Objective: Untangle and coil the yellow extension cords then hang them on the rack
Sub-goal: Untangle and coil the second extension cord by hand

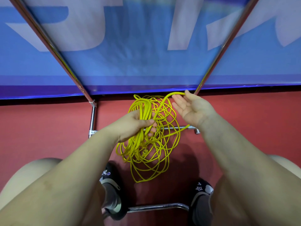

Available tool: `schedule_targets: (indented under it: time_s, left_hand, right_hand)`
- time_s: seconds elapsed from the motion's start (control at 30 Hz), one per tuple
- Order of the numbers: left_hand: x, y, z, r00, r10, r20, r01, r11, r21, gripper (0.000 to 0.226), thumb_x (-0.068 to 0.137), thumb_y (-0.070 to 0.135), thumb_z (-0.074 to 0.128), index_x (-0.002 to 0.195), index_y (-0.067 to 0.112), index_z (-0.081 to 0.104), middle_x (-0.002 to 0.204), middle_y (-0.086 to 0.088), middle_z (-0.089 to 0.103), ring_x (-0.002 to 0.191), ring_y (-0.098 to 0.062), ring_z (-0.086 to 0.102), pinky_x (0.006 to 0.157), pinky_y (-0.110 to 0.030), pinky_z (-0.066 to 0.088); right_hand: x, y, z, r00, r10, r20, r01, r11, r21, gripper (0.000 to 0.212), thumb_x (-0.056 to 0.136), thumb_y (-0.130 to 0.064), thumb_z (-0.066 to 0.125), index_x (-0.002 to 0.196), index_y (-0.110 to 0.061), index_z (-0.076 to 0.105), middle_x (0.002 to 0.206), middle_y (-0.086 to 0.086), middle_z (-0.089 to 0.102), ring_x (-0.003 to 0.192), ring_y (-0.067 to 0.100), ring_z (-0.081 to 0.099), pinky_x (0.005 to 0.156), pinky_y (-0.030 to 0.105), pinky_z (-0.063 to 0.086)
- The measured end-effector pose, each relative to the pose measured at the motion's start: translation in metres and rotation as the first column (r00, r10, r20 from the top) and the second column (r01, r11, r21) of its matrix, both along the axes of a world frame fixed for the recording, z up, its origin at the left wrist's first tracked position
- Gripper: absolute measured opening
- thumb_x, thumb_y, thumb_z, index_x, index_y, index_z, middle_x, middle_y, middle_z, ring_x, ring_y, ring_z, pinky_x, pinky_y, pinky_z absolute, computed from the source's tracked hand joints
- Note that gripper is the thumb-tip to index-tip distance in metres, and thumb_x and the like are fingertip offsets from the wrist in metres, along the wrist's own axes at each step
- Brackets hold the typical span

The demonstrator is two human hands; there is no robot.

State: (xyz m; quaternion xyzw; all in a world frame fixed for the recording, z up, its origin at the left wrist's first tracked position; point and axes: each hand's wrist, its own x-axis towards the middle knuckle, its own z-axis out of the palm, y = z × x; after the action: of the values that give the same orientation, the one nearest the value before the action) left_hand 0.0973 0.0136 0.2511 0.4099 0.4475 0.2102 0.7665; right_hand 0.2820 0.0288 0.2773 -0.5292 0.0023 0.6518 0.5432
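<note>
A tangle of yellow extension cord [151, 154] lies in loose loops on the red floor between my feet. My left hand [138, 126] grips a bundle of several coiled strands, fingers and thumb curled round them, held above the pile. My right hand [193, 108] is palm up with straight fingers, and one strand of the cord arcs from the left-hand bundle over to its thumb and fingertips. The chrome rack [92, 118] stands just behind the pile, its two shiny poles rising to the upper left and upper right.
A blue banner with large white letters [146, 54] hangs right behind the rack. A low chrome bar [156, 207] runs between my two dark shoes [112, 191]. My bare knees fill the lower corners.
</note>
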Motion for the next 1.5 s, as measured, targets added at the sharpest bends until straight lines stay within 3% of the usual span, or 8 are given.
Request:
schedule_targets:
  time_s: [0.1, 0.27, 0.47, 0.6, 0.83, 1.07, 1.23, 1.5]
  left_hand:
    - [0.000, 0.002, 0.002, 0.996, 0.087, 0.027, -0.086, 0.996, -0.030, 0.014, 0.094, -0.002, 0.045, 0.095, 0.009, 0.054, 0.067, -0.003, 0.061, 0.057, -0.013, 0.060, 0.058, -0.029, 0.056]
    - [-0.003, 0.008, 0.007, 0.968, 0.245, 0.051, -0.241, 0.968, -0.072, 0.016, 0.094, 0.002, 0.046, 0.086, 0.007, 0.058, 0.063, -0.004, 0.064, 0.052, -0.019, 0.064, 0.052, -0.030, 0.056]
    - [0.000, 0.013, 0.010, 0.884, 0.432, 0.179, -0.405, 0.899, -0.169, 0.022, 0.097, 0.001, 0.041, 0.084, 0.001, 0.059, 0.068, -0.009, 0.070, 0.065, -0.011, 0.070, 0.052, -0.024, 0.055]
    - [0.001, 0.014, 0.008, 0.884, 0.431, 0.178, -0.412, 0.901, -0.137, 0.018, 0.096, 0.004, 0.043, 0.092, 0.000, 0.060, 0.079, -0.006, 0.072, 0.063, -0.008, 0.067, 0.062, -0.021, 0.057]
    - [0.002, 0.016, 0.010, 0.868, 0.478, 0.134, -0.467, 0.878, -0.109, 0.021, 0.096, 0.007, 0.046, 0.087, 0.003, 0.064, 0.073, -0.007, 0.072, 0.071, -0.011, 0.070, 0.070, -0.021, 0.057]
    - [-0.007, 0.024, 0.014, 0.827, 0.557, 0.073, -0.550, 0.829, -0.102, 0.023, 0.099, 0.012, 0.043, 0.085, 0.005, 0.060, 0.057, 0.000, 0.067, 0.051, -0.005, 0.063, 0.057, -0.019, 0.053]
    - [-0.019, 0.033, 0.010, 0.829, 0.558, 0.039, -0.555, 0.829, -0.065, 0.025, 0.100, 0.017, 0.040, 0.090, 0.005, 0.060, 0.059, 0.004, 0.068, 0.048, -0.003, 0.060, 0.063, -0.025, 0.053]
    - [-0.020, 0.031, 0.012, 0.852, 0.523, 0.014, -0.523, 0.852, 0.031, 0.006, 0.097, 0.010, 0.048, 0.095, 0.007, 0.053, 0.077, 0.002, 0.074, 0.042, -0.002, 0.049, 0.040, -0.014, 0.038]
  right_hand:
    - [-0.010, -0.005, 0.002, 0.935, 0.307, 0.175, -0.320, 0.947, 0.045, 0.006, 0.096, -0.017, 0.048, 0.098, -0.014, 0.053, 0.127, 0.013, 0.056, 0.113, 0.023, 0.058, 0.090, 0.032, 0.045]
    - [-0.032, -0.028, -0.010, 0.288, 0.590, 0.755, -0.786, 0.595, -0.165, 0.012, 0.086, -0.024, 0.065, 0.077, -0.020, 0.059, 0.078, 0.001, 0.067, 0.067, 0.006, 0.059, 0.070, 0.023, 0.046]
    - [-0.036, -0.032, -0.027, 0.333, 0.519, 0.787, -0.753, 0.649, -0.110, 0.023, 0.078, -0.026, 0.073, 0.092, -0.018, 0.057, 0.078, -0.002, 0.064, 0.075, 0.015, 0.063, 0.076, 0.033, 0.051]
    - [-0.039, -0.032, -0.030, 0.348, 0.462, 0.815, -0.772, 0.635, -0.030, 0.017, 0.082, -0.014, 0.069, 0.075, -0.022, 0.056, 0.069, -0.007, 0.058, 0.062, 0.000, 0.057, 0.066, 0.018, 0.048]
    - [-0.031, -0.028, -0.035, 0.161, 0.447, 0.880, -0.857, 0.506, -0.100, 0.022, 0.088, -0.023, 0.062, 0.075, -0.027, 0.044, 0.065, -0.010, 0.046, 0.060, 0.010, 0.044, 0.064, 0.033, 0.040]
    - [-0.016, -0.031, -0.035, -0.416, 0.501, 0.759, -0.804, 0.188, -0.564, 0.034, 0.093, -0.030, 0.053, 0.066, -0.025, 0.033, 0.066, -0.010, 0.038, 0.073, 0.018, 0.042, 0.066, 0.025, 0.032]
    - [-0.004, -0.027, -0.026, -0.198, 0.553, 0.810, -0.841, 0.329, -0.430, 0.014, 0.092, -0.016, 0.056, 0.106, -0.014, 0.056, 0.087, 0.002, 0.063, 0.079, 0.022, 0.059, 0.073, 0.029, 0.046]
    - [-0.003, -0.020, -0.005, 0.381, 0.494, 0.781, -0.808, 0.589, 0.022, 0.014, 0.093, -0.007, 0.053, 0.106, -0.006, 0.056, 0.071, 0.003, 0.063, 0.049, 0.001, 0.058, 0.052, 0.014, 0.047]
